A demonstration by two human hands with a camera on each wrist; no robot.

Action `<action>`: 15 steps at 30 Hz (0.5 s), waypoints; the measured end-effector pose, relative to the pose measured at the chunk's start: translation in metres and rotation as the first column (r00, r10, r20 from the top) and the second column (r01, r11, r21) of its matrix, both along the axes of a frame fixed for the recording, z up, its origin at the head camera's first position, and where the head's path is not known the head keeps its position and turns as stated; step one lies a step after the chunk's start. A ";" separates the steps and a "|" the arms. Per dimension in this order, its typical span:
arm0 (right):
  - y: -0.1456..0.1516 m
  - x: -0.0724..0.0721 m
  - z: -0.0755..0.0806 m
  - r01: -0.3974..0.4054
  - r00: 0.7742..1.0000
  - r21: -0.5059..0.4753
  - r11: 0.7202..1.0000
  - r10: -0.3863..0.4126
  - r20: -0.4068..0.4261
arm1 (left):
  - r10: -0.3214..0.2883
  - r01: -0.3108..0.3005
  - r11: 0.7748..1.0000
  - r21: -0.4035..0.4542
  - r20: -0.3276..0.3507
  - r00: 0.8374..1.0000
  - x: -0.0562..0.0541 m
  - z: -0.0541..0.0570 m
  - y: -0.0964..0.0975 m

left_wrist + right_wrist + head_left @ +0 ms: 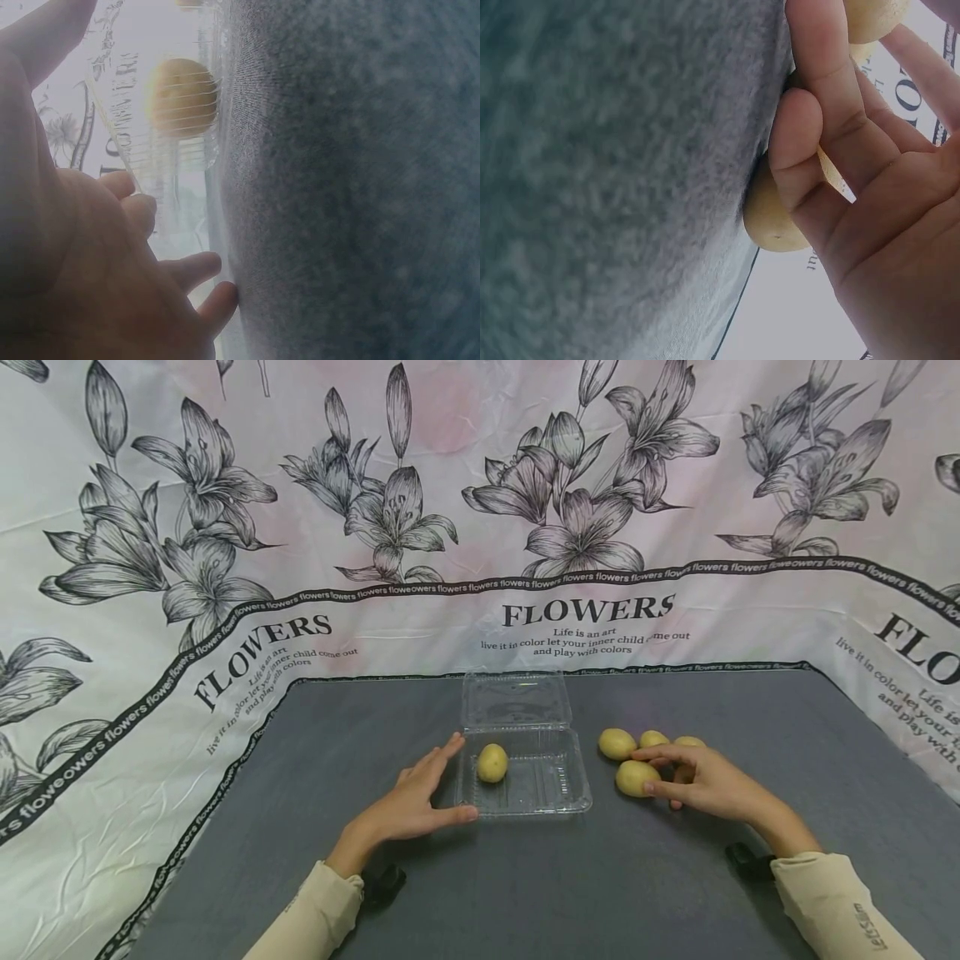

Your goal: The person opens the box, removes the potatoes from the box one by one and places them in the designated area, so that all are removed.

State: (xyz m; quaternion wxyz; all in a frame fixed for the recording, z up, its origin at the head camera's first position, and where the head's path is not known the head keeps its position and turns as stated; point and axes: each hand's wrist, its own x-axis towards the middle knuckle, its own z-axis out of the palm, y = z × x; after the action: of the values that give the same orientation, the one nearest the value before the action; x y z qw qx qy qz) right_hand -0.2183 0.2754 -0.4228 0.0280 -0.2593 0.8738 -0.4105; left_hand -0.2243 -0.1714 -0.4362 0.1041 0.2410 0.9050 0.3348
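Note:
A clear plastic clamshell box (551, 810) lies with its lid (517, 697) raised at the back. Inside, toward the left, sits one yellow potato (492, 763), seen through the ribbed wall in the left wrist view. My left hand (420, 793) rests at the box's left side, fingers spread and thumb near the front corner. To the right of the box, my right hand (708, 783) holds the front potato (634, 778) between thumb and fingers. Other potatoes lie just behind it: one at the left (617, 744), one in the middle (654, 739), one partly hidden by the hand (688, 741).
The grey tabletop (525, 893) extends around the box and potatoes. A white cloth with printed flowers (585, 527) hangs behind and along the sides. Dark wrist cameras sit under the left wrist (384, 887) and the right wrist (748, 862).

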 end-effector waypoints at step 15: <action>0.005 -0.001 0.012 0.109 0.993 0.008 0.994 -0.109 0.035 | 0.003 -0.003 1.000 -0.003 0.003 1.000 0.000 0.000 0.000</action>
State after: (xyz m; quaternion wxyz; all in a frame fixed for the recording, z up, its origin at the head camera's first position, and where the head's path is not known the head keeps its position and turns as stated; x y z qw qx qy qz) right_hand -0.2190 0.2801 -0.4107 0.0219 -0.2037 0.8872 -0.4134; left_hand -0.2244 -0.1709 -0.4359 0.1052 0.2389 0.9057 0.3340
